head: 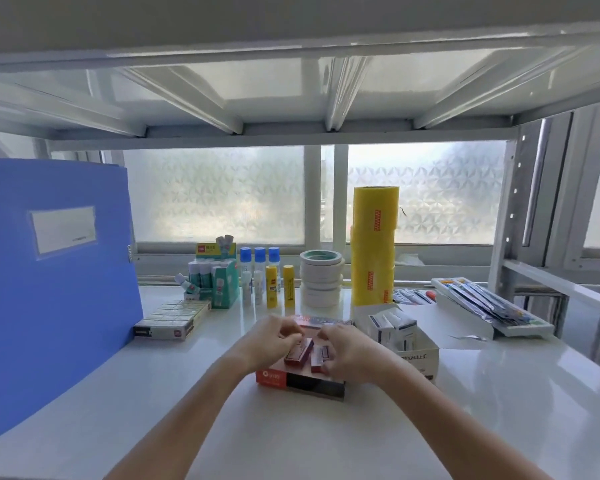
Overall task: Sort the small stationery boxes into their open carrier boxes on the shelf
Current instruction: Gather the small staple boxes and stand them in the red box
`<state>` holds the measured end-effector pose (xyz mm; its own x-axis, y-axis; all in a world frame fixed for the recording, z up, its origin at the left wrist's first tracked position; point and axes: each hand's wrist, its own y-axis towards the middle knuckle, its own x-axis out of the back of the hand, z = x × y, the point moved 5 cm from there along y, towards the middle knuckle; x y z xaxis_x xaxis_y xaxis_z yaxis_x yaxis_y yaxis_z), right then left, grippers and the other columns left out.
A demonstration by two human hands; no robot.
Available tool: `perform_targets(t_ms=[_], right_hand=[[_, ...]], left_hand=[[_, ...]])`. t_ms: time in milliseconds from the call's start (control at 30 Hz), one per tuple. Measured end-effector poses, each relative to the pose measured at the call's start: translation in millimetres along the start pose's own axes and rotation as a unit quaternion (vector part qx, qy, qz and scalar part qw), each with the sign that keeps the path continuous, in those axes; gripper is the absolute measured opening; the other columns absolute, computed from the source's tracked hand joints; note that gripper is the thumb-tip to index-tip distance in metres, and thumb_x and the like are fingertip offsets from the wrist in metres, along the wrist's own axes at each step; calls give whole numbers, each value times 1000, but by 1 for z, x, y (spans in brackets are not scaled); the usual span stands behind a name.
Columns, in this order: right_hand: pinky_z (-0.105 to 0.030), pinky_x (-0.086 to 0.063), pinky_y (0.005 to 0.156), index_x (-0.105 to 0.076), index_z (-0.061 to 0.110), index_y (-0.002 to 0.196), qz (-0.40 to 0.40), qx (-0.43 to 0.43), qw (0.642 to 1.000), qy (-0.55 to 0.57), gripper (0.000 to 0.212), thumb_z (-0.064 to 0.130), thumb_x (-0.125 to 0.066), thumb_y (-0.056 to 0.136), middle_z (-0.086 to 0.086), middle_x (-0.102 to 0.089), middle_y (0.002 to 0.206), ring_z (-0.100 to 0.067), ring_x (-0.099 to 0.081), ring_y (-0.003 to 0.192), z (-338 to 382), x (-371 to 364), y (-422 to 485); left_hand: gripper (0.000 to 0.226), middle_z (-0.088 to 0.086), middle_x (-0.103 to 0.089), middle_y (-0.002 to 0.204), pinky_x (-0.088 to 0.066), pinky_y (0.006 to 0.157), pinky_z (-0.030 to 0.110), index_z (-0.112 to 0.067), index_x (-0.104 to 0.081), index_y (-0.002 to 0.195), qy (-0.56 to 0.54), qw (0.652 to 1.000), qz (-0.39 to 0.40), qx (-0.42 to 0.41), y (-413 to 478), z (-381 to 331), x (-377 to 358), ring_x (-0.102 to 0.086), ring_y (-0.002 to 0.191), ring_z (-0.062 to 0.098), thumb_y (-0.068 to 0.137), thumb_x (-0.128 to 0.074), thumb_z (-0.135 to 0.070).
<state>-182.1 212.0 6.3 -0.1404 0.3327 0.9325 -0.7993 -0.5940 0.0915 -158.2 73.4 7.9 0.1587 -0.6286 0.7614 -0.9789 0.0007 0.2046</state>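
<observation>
A red and black open carrier box (291, 381) sits on the white shelf in front of me, its lid flap (321, 321) tipped up at the back. Several small dark red stationery boxes (300, 353) lie loosely inside it. My left hand (274, 339) hovers over the box's left half, its fingers pinched on one small red box. My right hand (349, 351) is over the right half, fingers curled on another small red box (318, 356). To the right stands a white open carrier box (418, 355) holding several small white and dark blue boxes (392, 325).
A tall blue file box (52, 278) stands at the left, with a flat pack of small boxes (172, 318) beside it. Behind are glue bottles and sticks (260, 278), a stack of tape rolls (321, 277), tall yellow rolls (373, 244) and a tray of pens (492, 304).
</observation>
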Motion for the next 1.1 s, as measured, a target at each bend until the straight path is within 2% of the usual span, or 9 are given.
perform_targets(t_ms=[133,267,333,433,567,733,900,1000,1100], right_hand=[[-30,-46,98,-50,11,131,7,26,999,25,49,10,-61,83,-8,-57,128,-23,-53,116,0,0,2],[-31,-49,97,-51,14,131,4,44,997,63,50,13,-65,83,-6,-61,125,-20,-57,112,-2,1,0],[-30,-47,100,-49,13,133,6,43,997,63,54,14,-67,83,-5,-60,127,-19,-56,115,-3,1,0],[-30,-47,101,-50,13,132,2,45,997,70,54,15,-69,81,-5,-60,127,-18,-57,114,-4,0,2],[-31,-47,100,-52,11,130,-15,38,997,69,52,14,-68,80,-7,-60,127,-20,-56,114,-6,-1,4],[-30,-46,101,-52,11,130,-23,34,997,70,51,15,-67,82,-6,-59,126,-19,-56,115,-6,-1,4],[-30,-52,92,-61,14,116,-26,40,996,77,48,24,-77,72,0,-62,109,-17,-60,102,-5,0,3],[-32,-52,93,-65,14,111,-33,45,995,84,44,26,-78,71,-2,-65,110,-17,-61,101,-6,-2,4],[-25,-47,92,-66,15,114,-23,75,994,75,31,27,-66,85,1,-65,112,-12,-58,102,-2,-2,5]], left_hand=[[34,1,-65,111,-49,76,13,-12,-62,124,20,998,51,-24,-7,3,3,-60,101,9,90,-61,-16],[49,-8,-58,102,-46,77,15,-18,-60,126,52,993,80,-63,-12,2,6,-56,94,9,81,-72,-30],[53,-6,-54,105,-45,78,16,-18,-60,127,64,993,74,-73,-12,2,5,-53,91,9,79,-74,-35],[58,-4,-55,122,-39,87,16,-19,-58,130,61,992,59,-89,-11,2,0,-52,106,10,78,-73,-42],[50,-1,-64,116,-41,85,14,-20,-63,121,46,996,35,-74,-7,7,-3,-56,106,13,76,-74,-40],[62,-7,-55,117,-39,92,25,-23,-66,118,75,997,8,-32,-6,20,3,-45,110,12,63,-82,-49],[69,-6,-58,122,-42,74,8,-20,-62,125,35,999,4,-27,-7,23,9,-51,110,8,63,-87,-35],[64,-7,-62,122,-43,86,15,-22,-65,120,32,999,-7,-23,-7,29,16,-53,114,8,61,-87,-36],[54,-11,-60,125,-40,100,25,-20,-70,113,61,998,15,-32,-8,28,12,-51,115,6,67,-81,-45]])
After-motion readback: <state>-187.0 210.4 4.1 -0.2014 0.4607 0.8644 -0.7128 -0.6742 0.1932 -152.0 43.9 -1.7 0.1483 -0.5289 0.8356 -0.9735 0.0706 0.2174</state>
